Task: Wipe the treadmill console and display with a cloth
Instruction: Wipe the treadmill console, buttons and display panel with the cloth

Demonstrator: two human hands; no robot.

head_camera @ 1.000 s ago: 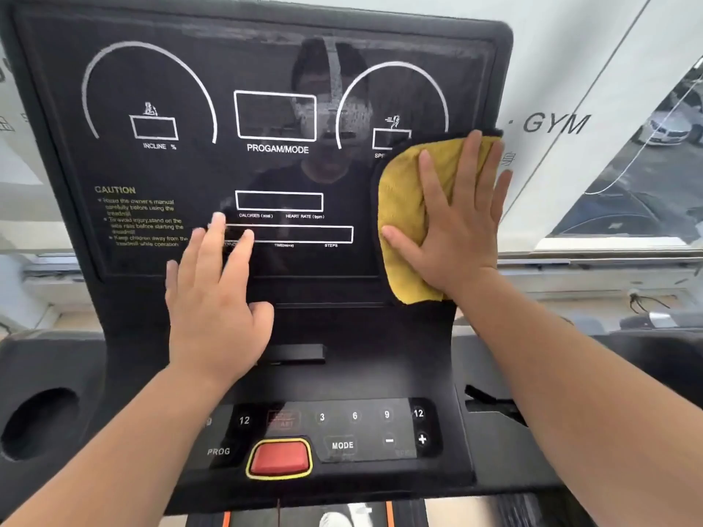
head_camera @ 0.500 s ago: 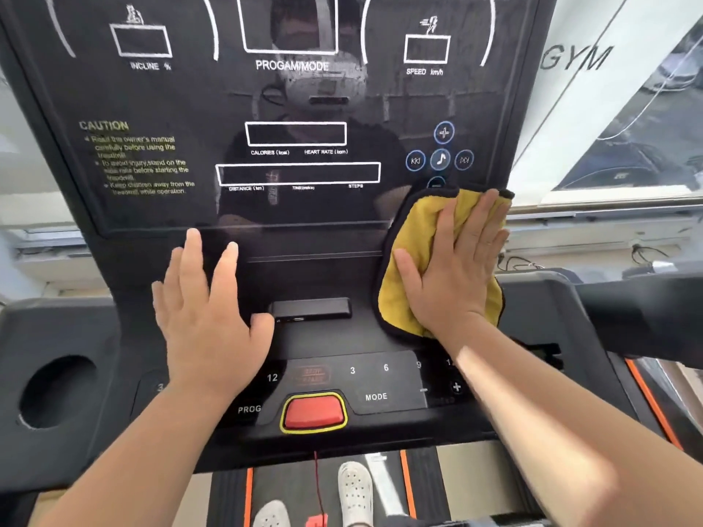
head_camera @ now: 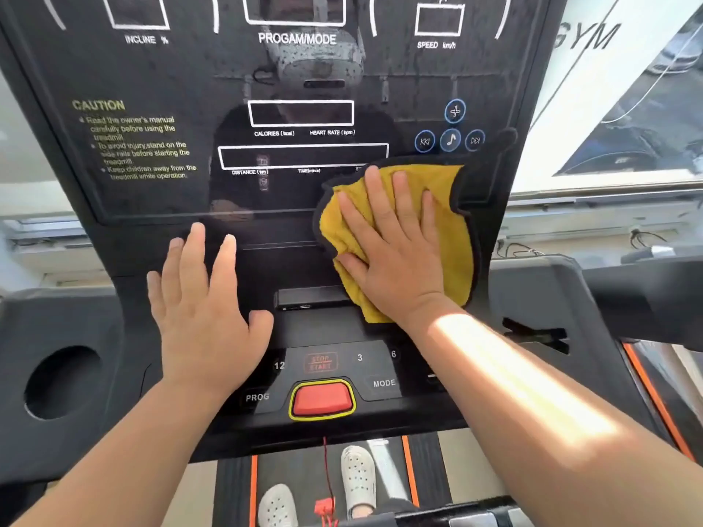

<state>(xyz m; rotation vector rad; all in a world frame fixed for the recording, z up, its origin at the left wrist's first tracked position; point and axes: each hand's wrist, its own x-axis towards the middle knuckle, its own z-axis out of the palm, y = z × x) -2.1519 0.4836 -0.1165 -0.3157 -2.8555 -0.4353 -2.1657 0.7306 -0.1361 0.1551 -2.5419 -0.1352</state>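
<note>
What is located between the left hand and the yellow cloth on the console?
In the head view, a small black slot piece lies between the left hand and the yellow cloth; otherwise bare black console.

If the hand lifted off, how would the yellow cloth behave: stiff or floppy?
Likely floppy: the cloth bunches in folds under the right hand. Probably light, held by a flat palm alone. On the steep console it would likely slide down.
</note>
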